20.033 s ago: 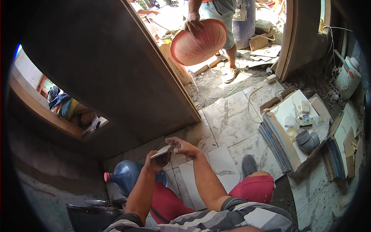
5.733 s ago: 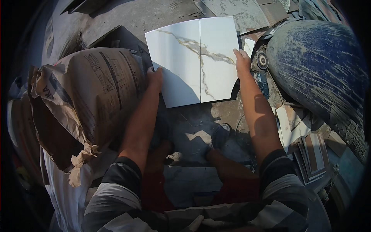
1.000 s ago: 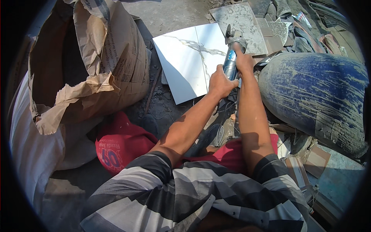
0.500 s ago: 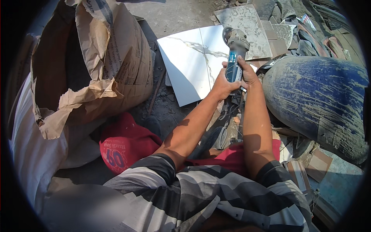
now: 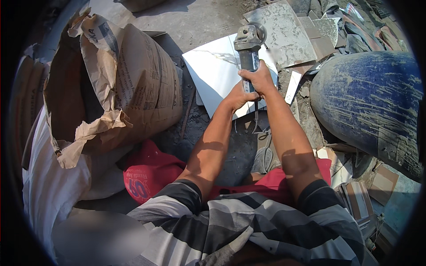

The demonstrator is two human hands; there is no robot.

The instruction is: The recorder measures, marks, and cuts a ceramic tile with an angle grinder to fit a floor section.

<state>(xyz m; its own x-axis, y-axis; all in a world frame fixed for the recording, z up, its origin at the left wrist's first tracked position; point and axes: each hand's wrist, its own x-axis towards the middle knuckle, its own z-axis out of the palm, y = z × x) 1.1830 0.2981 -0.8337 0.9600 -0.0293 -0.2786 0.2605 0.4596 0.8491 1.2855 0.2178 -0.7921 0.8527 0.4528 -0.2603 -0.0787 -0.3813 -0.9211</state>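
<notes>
Here we are, the angle grinder (image 5: 248, 57) held up over the white tile (image 5: 206, 66), its head at the tile's far edge and its rear end above the near one. Left hand (image 5: 243, 95) and right hand (image 5: 261, 80) are together, both clamped round the body, the left closer to the rear end.

So what could spoil it? Neither hand steadies the tile, and it lies on rough, rubbly ground (image 5: 208, 26); I'd fear a skid or a cracked corner if the disc (image 5: 263, 33) bites while spinning (whether it spins now, I can't tell). A kick of the tool is the other worry, with bare fingers wrapped that near the head. And watch the cord (image 5: 256, 119), dropping past the tile's near edge: a snag there could tug the grinder off line. Glare off the tile might hide marks, too.

Now the lie of the tool! Its long axis runs almost straight away from the person, head foremost, leaning a touch left, with the disc on the head's right side, toward the spattered grey slab (image 5: 284, 37).
</notes>
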